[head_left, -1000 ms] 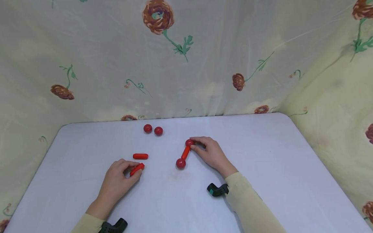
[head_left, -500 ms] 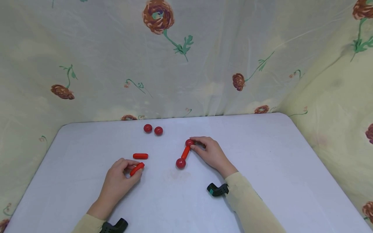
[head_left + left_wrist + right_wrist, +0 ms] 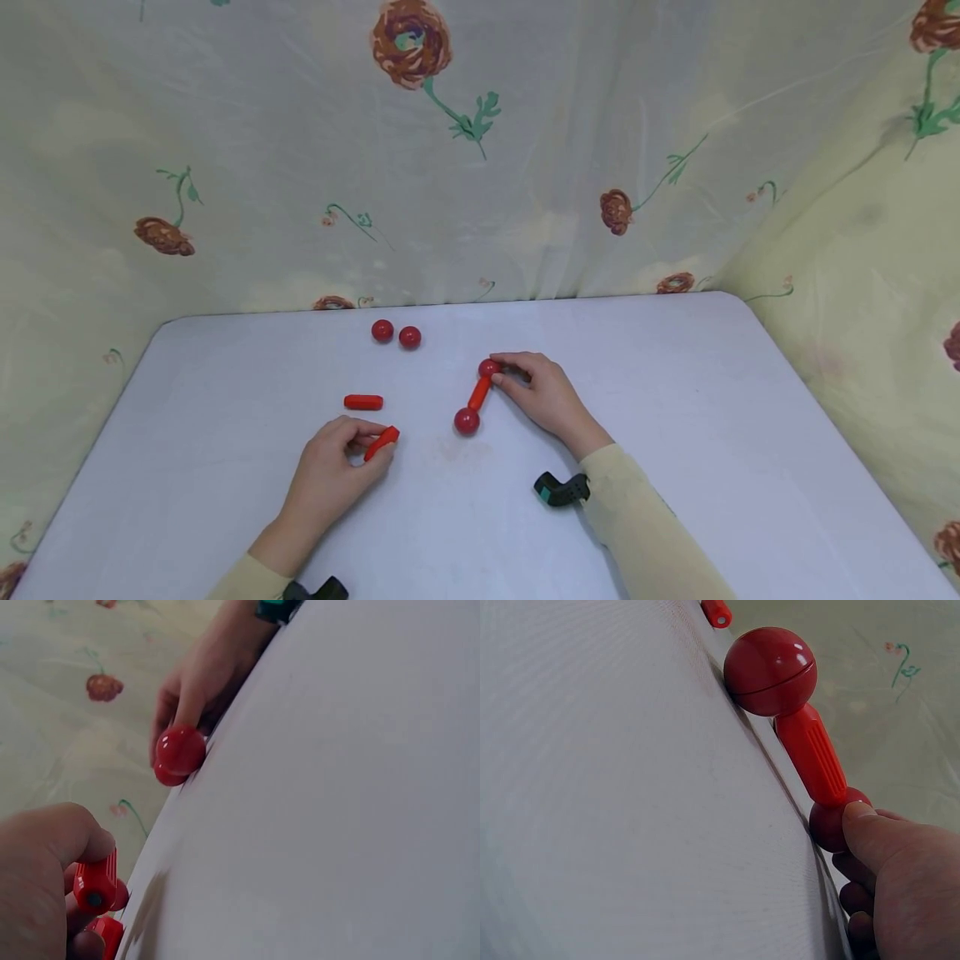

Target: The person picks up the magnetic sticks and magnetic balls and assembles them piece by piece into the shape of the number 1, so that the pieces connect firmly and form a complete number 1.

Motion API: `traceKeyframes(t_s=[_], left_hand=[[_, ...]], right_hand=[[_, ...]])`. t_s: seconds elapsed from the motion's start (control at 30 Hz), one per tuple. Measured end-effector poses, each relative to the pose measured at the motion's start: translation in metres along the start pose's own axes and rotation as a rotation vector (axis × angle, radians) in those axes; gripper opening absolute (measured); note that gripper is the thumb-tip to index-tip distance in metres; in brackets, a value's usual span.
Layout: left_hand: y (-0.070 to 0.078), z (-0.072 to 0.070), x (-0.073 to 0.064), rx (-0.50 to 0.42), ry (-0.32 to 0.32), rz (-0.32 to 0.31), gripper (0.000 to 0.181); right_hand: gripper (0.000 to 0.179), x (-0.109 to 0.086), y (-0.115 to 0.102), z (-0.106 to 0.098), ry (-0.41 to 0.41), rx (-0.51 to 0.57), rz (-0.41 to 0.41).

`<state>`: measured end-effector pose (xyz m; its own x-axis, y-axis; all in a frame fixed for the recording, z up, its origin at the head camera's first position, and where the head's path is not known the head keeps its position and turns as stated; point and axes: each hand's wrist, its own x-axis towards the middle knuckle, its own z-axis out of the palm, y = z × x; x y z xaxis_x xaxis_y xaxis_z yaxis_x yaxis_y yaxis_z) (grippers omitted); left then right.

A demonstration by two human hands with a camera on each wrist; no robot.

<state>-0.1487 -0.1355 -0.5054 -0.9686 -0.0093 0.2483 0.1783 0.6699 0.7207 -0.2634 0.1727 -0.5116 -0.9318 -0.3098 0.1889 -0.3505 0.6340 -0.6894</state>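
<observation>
Between thumb and fingers my left hand [image 3: 337,467] pinches a short red rod [image 3: 381,443], left of the table's middle. In the left wrist view the rod [image 3: 96,889] has grooved sides and a grey spot in its end. My right hand [image 3: 546,396] pinches the far ball [image 3: 488,367] of a dumbbell-like piece. This piece has a red grooved rod [image 3: 814,756] joining two dark red balls; the nearer ball [image 3: 467,421] points toward the person. A gap separates the left hand's rod from that nearer ball.
A second loose red rod [image 3: 363,402] lies just beyond the left hand. Two dark red balls [image 3: 382,331] sit near the back edge of the white table [image 3: 675,400]. Behind hangs a flowered curtain [image 3: 525,167]. Each wrist wears a black band [image 3: 561,489].
My left hand has moved right with the red rod, toward the dumbbell-like piece. The right hand keeps its hold on the far ball, unmoved.
</observation>
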Motion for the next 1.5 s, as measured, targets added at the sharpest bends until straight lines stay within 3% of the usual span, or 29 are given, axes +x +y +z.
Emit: traceKeyframes(t_s=[0.6, 0.93, 1.5], left_hand=[[0.021, 0.024, -0.002, -0.017, -0.018, 0.013, 0.019], [0.032, 0.035, -0.003, 0.031, -0.029, 0.07, 0.019], [0.047, 0.052, 0.001, 0.116, -0.047, 0.072, 0.022]], right_hand=[[0.037, 0.001, 0.0, 0.0, -0.002, -0.004, 0.002], [0.037, 0.0, 0.0, 0.0, 0.004, -0.01, -0.004], [0.037, 0.0, -0.001, 0.001, 0.01, -0.006, -0.01]])
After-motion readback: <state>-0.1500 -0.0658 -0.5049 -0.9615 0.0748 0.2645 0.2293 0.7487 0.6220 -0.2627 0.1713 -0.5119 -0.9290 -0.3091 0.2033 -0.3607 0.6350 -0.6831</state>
